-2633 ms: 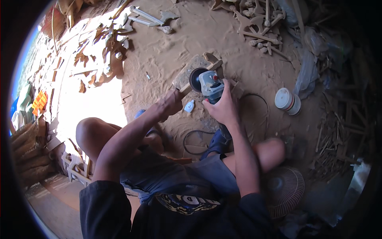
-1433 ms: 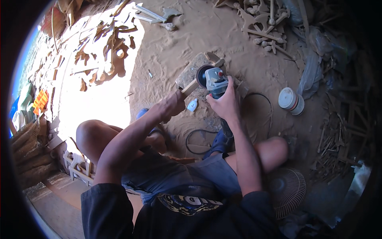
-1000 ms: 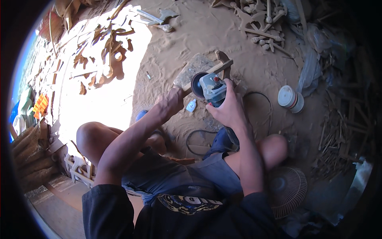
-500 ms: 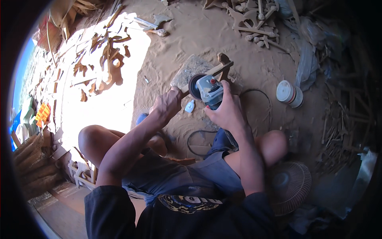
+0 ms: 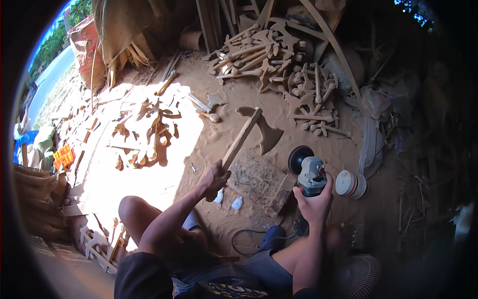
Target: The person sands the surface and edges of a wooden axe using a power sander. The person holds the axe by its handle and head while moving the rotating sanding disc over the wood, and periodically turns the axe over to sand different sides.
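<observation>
My left hand [image 5: 215, 180] is closed round the lower handle of a wooden axe [image 5: 241, 138], whose double-sided wooden head points away from me. The axe is held over the sandy ground, beyond a flat, worn block [image 5: 256, 182]. To the right, my right hand [image 5: 316, 204] grips an angle grinder [image 5: 312, 175] by its body. Its round dark disc [image 5: 298, 158] is apart from the axe; whether it spins I cannot tell. Near my left hand lie a small white bottle [image 5: 237, 203] and a second pale bottle [image 5: 219, 196], partly hidden by the hand.
A heap of similar wooden pieces [image 5: 254, 57] lies at the far side. More carved pieces [image 5: 149, 129] lie in the sunlit patch at left. A white round tub [image 5: 346, 183] is right of the grinder. A cord [image 5: 239, 244] and a wire-caged fan [image 5: 362, 274] are near my legs.
The grinder and axe, close together before, are now apart. My left hand has swung the axe up and away, and the grinder has moved right. The view has shifted toward the far heap.
</observation>
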The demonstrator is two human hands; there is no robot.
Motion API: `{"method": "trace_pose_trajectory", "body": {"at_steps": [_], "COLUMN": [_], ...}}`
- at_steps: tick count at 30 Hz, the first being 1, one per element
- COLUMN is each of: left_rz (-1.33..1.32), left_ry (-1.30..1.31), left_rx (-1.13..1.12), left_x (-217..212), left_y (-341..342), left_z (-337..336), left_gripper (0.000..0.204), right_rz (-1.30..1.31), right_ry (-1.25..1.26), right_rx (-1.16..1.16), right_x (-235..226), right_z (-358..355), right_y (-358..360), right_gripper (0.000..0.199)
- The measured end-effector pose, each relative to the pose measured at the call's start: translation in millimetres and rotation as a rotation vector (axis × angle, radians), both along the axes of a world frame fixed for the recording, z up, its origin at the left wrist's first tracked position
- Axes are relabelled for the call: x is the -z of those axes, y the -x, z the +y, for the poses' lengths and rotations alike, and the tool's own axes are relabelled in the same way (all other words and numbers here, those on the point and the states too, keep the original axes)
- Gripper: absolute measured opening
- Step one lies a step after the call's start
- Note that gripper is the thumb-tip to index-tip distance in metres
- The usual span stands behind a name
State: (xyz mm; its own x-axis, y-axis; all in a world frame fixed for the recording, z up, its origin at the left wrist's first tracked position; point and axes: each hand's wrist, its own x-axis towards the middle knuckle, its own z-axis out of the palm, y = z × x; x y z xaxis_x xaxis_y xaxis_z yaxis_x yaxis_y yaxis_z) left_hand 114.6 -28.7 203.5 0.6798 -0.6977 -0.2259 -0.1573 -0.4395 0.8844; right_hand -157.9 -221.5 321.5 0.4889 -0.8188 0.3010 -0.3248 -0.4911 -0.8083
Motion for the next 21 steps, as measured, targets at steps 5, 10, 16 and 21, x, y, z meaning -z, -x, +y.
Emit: {"method": "trace_pose_trajectory", "body": {"at_steps": [5,10,16,21], "left_rz": [0.114,0.379,0.598,0.66], "left_ry": [0.308,0.734,0.931,1.094], "left_rx": [-0.127,-0.176,-0.21,-0.177], "left_x": [-69,-111,-144,-157], "left_y": [8,11,17,21], "left_z": [-16,-11,-13,-20], "left_gripper": [0.032,0.034,0.049,0.048], "right_rz": [-0.096,-0.128,-0.506,-0.801], "right_ry": [0.234,0.163,-0.117,-0.319], "right_rx": [0.118,0.286,0.261,0.275], "right_x": [-29,-37,-21,10], "right_z": [-23,-36,-59,-97], "right_y": [30,50,72,89], "right_gripper": [0.089,0.098,0.084,0.052]}}
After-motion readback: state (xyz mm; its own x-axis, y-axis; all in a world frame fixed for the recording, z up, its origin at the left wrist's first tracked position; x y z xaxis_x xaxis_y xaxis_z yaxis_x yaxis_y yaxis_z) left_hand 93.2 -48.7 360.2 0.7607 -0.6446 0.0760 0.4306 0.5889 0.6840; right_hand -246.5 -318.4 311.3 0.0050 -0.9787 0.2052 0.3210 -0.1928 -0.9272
